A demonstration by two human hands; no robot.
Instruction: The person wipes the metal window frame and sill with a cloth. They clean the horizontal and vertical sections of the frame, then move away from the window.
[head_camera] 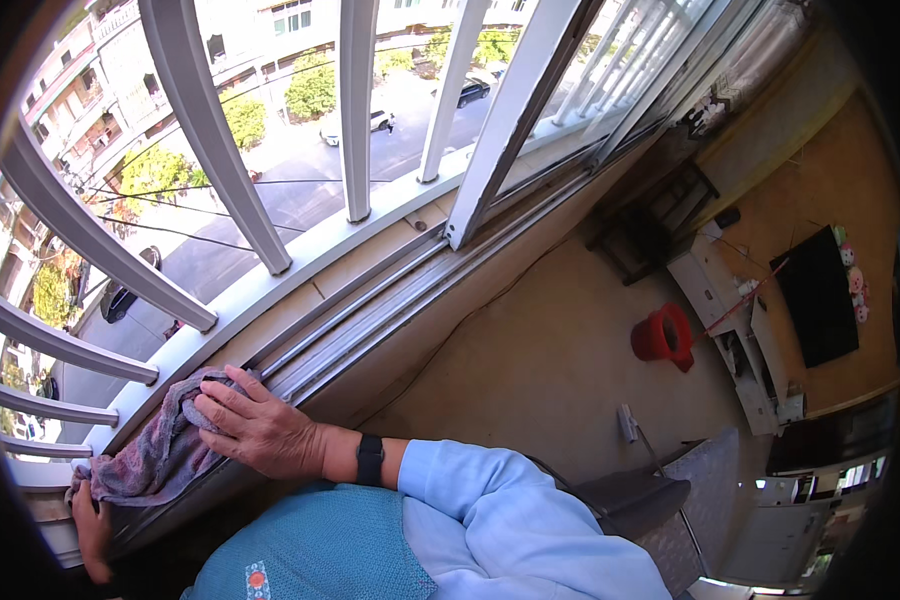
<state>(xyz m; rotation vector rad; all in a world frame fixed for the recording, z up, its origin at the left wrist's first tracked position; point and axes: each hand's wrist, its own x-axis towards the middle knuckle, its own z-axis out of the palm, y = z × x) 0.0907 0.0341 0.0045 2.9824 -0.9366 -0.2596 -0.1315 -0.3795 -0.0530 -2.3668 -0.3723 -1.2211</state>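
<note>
A crumpled grey-pink cloth (154,457) lies along the window sill at the lower left, against the foot of the white bars. My right hand (259,427), with a black band on its wrist, grips the bunched upper end of the cloth over the sill. At the cloth's lower end, near the picture's left edge, my left hand (92,517) has its fingers on the fabric; part of its grip is hidden. Beside the cloth runs the metal window track (360,334), with the white edge of a sliding window sash (487,150) standing in it farther up.
White window bars (355,112) stand beyond the sill, above a street with cars. Inside, a red bucket (656,335) is on the floor, near a white cabinet (720,322) and a black television (817,296). A long-handled tool (628,424) and a grey-covered piece of furniture (630,495) are at the lower right.
</note>
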